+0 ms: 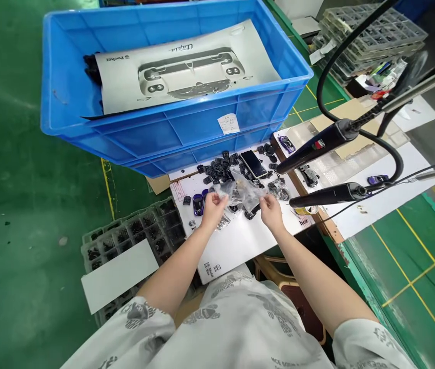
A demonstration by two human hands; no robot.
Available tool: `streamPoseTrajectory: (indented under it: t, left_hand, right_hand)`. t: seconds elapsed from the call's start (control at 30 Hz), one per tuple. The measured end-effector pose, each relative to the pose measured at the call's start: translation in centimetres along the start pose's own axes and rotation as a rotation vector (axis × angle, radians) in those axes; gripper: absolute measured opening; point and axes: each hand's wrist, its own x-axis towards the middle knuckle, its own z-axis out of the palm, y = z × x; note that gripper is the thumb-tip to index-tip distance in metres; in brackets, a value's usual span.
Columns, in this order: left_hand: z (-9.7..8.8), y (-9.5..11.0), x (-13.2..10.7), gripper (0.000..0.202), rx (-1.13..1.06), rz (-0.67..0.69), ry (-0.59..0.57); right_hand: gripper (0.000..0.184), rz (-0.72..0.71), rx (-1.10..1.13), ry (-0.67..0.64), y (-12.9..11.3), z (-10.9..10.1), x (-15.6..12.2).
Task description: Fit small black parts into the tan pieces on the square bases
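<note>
Both my hands grip a clear plastic bag (pixel 242 190) over the white work surface (pixel 240 241). My left hand (pixel 212 209) pinches the bag's left edge, and my right hand (pixel 271 212) pinches its right lower edge. The bag holds small dark parts. A pile of small black parts (pixel 219 169) lies just beyond the bag, with a black phone (pixel 253 164) among them. A small purple toy car body (pixel 198 204) sits right beside my left hand.
A large blue crate (pixel 171 128) with a printed car sheet (pixel 186 66) stands behind the parts. Two black powered screwdrivers (pixel 317 146) (pixel 328 195) hang at the right. Grey trays (pixel 132 236) of parts sit at lower left, stacked trays (pixel 371 36) at top right.
</note>
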Motion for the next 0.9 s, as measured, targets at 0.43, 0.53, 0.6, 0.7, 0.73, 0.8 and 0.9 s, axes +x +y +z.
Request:
streamPoseTrajectory:
  t: [0.43,0.53,0.6,0.7,0.73,0.8,0.9]
  left_hand:
    - [-1.2,2.3,0.7,0.028,0.628,0.338,-0.464]
    - [-0.3,2.8,4.0,0.041,0.755,0.298,-0.449]
    - [-0.4,2.6,4.9,0.047,0.834,0.255,-0.442]
    - [-1.4,1.4,4.3,0.053,0.918,0.21,-0.453]
    - [-1.8,0.9,3.7,0.053,0.935,0.202,-0.455]
    - [-2.6,-0.2,2.4,0.052,0.952,0.19,-0.448]
    - [-3.5,-1.4,0.8,0.058,0.935,0.183,-0.412]
  right_hand:
    - [0.052,0.228,-0.127,0.011,5.3,-5.8,-10.6]
    - [0.058,0.318,-0.16,0.083,7.6,-9.0,-14.2]
    - [0.063,0.38,-0.181,0.134,8.8,-11.1,-16.5]
    - [0.065,0.463,-0.206,0.186,10.0,-13.6,-19.5]
    - [0.064,0.483,-0.212,0.196,10.3,-14.1,-20.2]
    - [0.063,0.51,-0.223,0.2,10.9,-14.7,-21.3]
    - [0.062,0.505,-0.242,0.165,11.4,-14.7,-21.6]
